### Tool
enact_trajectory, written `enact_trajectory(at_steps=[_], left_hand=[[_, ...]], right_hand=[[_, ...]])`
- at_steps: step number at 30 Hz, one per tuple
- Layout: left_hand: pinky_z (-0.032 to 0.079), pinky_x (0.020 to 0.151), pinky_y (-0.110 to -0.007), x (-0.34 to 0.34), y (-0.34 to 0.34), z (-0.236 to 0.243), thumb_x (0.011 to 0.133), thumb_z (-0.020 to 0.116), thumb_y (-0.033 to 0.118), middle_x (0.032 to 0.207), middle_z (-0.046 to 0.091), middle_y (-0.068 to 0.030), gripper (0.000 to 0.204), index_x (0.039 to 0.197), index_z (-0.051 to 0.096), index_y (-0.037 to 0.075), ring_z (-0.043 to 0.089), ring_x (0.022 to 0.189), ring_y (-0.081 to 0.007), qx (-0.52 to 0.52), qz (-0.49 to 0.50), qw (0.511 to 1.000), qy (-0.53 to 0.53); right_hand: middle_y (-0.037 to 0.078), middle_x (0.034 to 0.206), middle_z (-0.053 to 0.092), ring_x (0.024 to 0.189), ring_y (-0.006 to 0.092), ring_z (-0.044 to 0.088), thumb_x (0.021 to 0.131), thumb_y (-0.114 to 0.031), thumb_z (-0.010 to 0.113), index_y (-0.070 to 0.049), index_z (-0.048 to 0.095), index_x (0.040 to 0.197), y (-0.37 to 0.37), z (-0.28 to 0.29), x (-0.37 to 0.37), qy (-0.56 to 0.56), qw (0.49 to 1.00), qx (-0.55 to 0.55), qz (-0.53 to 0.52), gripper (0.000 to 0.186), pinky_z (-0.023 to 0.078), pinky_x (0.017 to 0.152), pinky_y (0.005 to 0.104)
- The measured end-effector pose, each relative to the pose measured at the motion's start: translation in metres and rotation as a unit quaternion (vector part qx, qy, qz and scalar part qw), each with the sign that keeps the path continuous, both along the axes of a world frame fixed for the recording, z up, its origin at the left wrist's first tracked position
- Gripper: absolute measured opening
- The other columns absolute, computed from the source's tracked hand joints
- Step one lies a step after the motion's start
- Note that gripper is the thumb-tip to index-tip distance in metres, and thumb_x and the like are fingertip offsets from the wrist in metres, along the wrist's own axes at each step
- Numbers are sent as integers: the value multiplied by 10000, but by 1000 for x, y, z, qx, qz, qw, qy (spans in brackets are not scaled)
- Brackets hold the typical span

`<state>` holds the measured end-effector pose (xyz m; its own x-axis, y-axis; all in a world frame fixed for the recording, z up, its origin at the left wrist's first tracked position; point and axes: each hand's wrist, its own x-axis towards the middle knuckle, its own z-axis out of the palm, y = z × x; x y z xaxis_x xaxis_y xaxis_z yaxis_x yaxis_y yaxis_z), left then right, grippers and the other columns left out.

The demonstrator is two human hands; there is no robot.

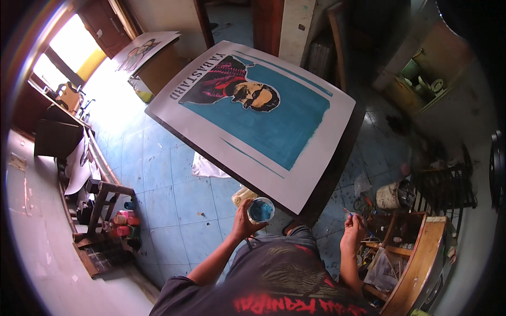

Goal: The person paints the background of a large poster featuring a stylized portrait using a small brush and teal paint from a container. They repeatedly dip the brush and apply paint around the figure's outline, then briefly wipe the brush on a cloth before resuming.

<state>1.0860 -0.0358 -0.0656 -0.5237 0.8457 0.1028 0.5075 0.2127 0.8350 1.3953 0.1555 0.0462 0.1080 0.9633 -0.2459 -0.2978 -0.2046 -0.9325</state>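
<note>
My left hand (243,221) is closed around a white cup (267,201) of blue paint (260,210), just below the near edge of a large white sheet (316,187). My right hand (352,229), lower and to the right of the sheet, is closed on a thin paintbrush (348,213). The sheet lies on a dark board (342,160) and bears a painted figure in dark and red clothing (211,87) on a teal ground (274,137), with grey stencilled lettering along the left side and loose teal strokes in the margins.
Another painted sheet (154,39) lies on a cabinet at back left. Along the left stand a dark rack (100,210) and paint containers (123,230). At right are a wooden drawer unit (426,247), a bucket (388,196) and black racks (443,184). A white bag (203,166) lies on the tiled floor.
</note>
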Motion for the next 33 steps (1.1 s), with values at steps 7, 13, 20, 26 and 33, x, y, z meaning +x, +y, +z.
enact_trajectory(at_steps=[7, 13, 20, 26, 33], left_hand=[[432, 1021, -438, 49, 25, 15, 562, 930, 341, 1351, 464, -200, 1081, 1390, 306, 34, 505, 1224, -343, 3, 128, 992, -9], [443, 998, -420, 74, 9, 41, 580, 927, 237, 1336, 486, -191, 1086, 1405, 240, 76, 521, 1218, -314, -9, 219, 975, -30], [443, 992, -406, 24, -67, 22, 564, 943, 266, 1343, 481, -155, 1125, 1426, 247, 66, 510, 1224, -297, -5, 289, 956, -55], [440, 997, -400, -85, -169, 5, 560, 942, 291, 1360, 439, -146, 1101, 1414, 292, 44, 504, 1208, -276, -32, 263, 961, 77], [445, 992, -428, -176, -338, 6, 575, 920, 424, 1382, 374, -125, 1102, 1418, 319, 48, 498, 1211, -306, -22, 329, 942, 70]], right_hand=[[42, 874, 607, 783, 107, 565, 938, -166, 617, -51, 578, 968, 82, -24, 15, -16, 995, -20, 96, 125, 464, 743, 228], [47, 896, 637, 810, 102, 598, 928, -184, 654, -35, 609, 971, 147, -41, -3, -65, 988, 10, 142, 161, 493, 765, 220], [53, 913, 643, 823, 95, 608, 909, -104, 658, -22, 619, 977, 120, -43, -103, 51, 986, 7, 160, 114, 503, 768, 218], [50, 842, 640, 772, 87, 596, 907, -123, 643, -8, 602, 964, 23, -71, -221, -29, 986, 8, 162, 135, 493, 736, 219], [45, 792, 640, 706, 93, 594, 899, -96, 650, -23, 579, 894, -58, -84, -396, -72, 969, 81, 224, 102, 499, 681, 227]])
